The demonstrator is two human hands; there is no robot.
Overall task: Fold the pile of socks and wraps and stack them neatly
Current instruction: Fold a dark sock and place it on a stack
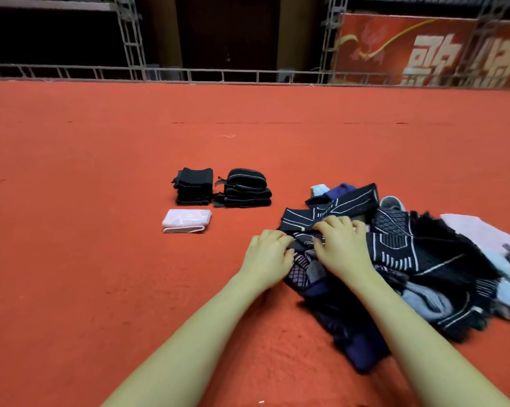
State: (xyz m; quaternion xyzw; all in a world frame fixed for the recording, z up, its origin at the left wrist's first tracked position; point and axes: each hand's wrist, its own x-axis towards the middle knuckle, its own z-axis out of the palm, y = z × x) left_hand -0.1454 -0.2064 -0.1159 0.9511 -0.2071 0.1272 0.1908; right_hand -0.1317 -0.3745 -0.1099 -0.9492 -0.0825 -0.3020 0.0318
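The task looks under way but far from done. On the red carpet [101, 171] three folded results stand well apart from the loose heap: a stack of plain black pieces [193, 186], just beside it a stack of black pieces with white trim [246, 188], and in front of them a single folded pink wrap [187, 220]. To the right lies the unfolded pile [424, 259], a tangle of dark patterned wraps with pale blue, grey and pink items mixed in, much larger than what is stacked. Both hands are at its near left edge: the left hand [267, 255] has its fingers curled into a dark patterned wrap [330, 212], and the right hand [343, 245] presses down on the same cloth with bent fingers, apparently gripping it. Most of the folding remains.
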